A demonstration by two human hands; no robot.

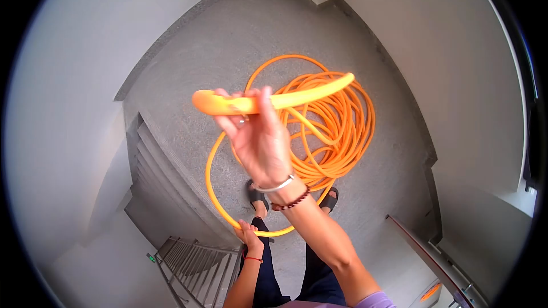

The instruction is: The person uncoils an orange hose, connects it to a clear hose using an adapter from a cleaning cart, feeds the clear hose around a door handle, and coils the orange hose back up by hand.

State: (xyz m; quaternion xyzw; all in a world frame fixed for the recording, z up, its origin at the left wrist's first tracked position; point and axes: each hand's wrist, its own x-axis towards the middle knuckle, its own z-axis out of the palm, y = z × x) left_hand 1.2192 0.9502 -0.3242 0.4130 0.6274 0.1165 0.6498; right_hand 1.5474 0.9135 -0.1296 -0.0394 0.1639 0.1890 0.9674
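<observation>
My right hand [260, 137], wearing a silver bangle and a dark red beaded bracelet, is raised high near the camera. Its thumb and fingers close around a section of orange hose [311, 96], which lies across the palm from left to right. Lower down, beside my left leg, my left hand [249, 235] grips the same kind of orange hose, where it curves in a wide loop. Beyond my right hand a large tangled coil of orange hose [348, 154] rests on the floor. My right hand and forearm hide part of the coil.
Grey concrete floor [222, 40] forms a landing between pale walls. Descending stairs [165, 165] and a metal railing [194, 268] lie to my left. Another handrail [422, 251] runs at the lower right. My sandalled feet [258, 197] stand close to the coil.
</observation>
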